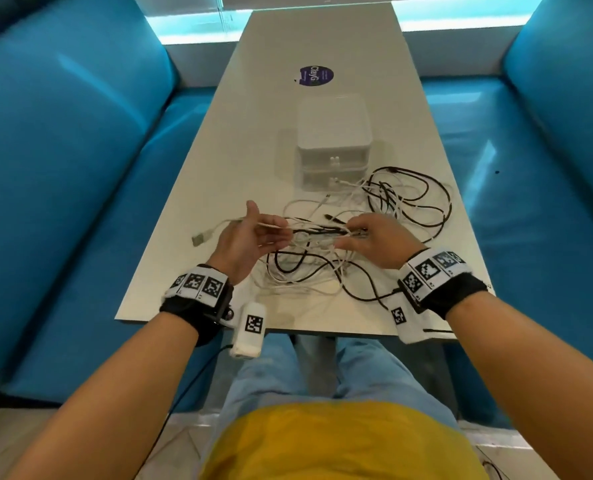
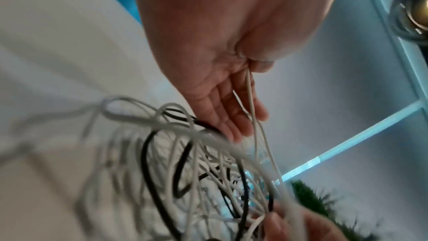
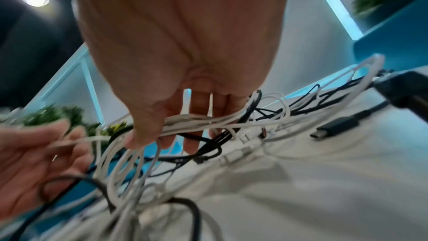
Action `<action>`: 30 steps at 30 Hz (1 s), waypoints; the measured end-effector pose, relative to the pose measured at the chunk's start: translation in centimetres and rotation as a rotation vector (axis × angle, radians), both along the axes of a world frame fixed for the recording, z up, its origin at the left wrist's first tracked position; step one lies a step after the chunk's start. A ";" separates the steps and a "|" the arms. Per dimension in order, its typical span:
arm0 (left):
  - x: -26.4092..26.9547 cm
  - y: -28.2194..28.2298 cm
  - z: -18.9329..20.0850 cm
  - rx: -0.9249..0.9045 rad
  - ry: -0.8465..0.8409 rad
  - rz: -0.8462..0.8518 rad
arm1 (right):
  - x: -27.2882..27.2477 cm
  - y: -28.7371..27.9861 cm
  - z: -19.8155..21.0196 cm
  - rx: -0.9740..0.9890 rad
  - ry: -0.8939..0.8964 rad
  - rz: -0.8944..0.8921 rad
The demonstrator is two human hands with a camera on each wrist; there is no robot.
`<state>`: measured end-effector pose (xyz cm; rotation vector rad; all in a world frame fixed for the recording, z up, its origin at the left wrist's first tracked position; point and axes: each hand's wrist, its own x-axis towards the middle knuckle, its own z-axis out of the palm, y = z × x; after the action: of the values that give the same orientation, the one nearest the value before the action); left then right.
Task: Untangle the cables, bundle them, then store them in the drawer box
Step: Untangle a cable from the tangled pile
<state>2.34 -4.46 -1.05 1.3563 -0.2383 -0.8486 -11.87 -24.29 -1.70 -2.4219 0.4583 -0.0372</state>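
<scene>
A tangle of white and black cables lies on the near half of the white table. My left hand pinches one white cable between thumb and fingers. That cable's USB plug hangs out to the left. My right hand grips a bunch of white and black strands at the knot, with the thumb on top. Both hands hold the strands slightly above the table. Black loops spread to the right. The white two-drawer box stands behind the tangle, both drawers closed.
Blue sofa seats flank the narrow table on both sides. A purple round sticker marks the far part of the tabletop. A black USB-C plug lies loose on the table right of my right hand.
</scene>
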 end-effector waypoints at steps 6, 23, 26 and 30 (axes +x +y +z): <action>-0.2 0.5 0.4 -0.116 0.123 0.118 | 0.5 -0.7 0.7 0.194 -0.142 -0.114; -0.3 0.3 1.9 -0.161 0.211 0.397 | 1.8 -0.6 2.2 0.176 -0.334 -0.469; 1.7 2.8 2.3 -0.245 0.252 0.556 | -0.2 -3.2 2.9 0.029 -0.303 -0.633; 2.5 4.2 2.6 -0.206 0.193 0.492 | -0.7 -2.5 4.6 -0.041 -0.295 -0.445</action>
<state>4.86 -0.24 1.60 1.0660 0.1536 -0.5179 -12.56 -26.81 2.93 -2.2558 0.8504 -0.5912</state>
